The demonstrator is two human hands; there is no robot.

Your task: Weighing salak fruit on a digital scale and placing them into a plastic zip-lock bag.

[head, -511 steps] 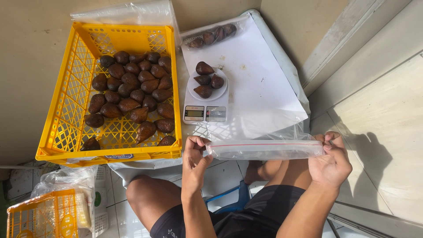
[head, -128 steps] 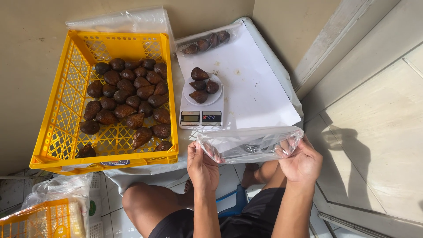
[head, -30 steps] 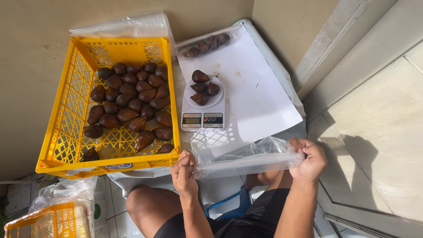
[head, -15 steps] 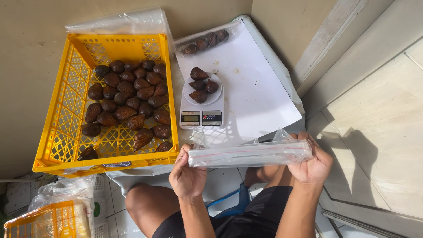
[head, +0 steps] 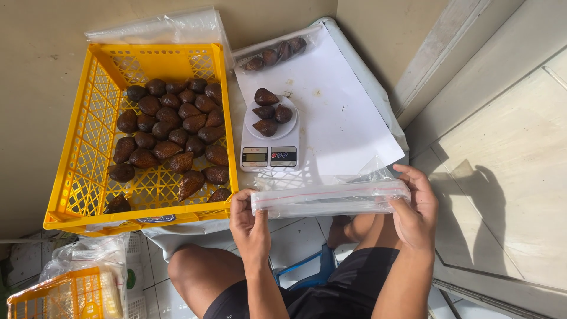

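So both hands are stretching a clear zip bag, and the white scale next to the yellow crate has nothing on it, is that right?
Not quite. The head view shows four brown snake fruits on the white scale. The rest holds: the left hand and right hand stretch the clear zip bag, and the scale sits beside the yellow crate.

A crate (head: 88,171) of fruit (head: 171,133) is set left of a scale (head: 270,155); a bag (head: 331,198) is held before both, above the knees.

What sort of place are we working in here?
Probably a home or small-shop packing spot on a tiled floor: a yellow crate of brown scaly fruit, a kitchen scale, clear bag in both hands.
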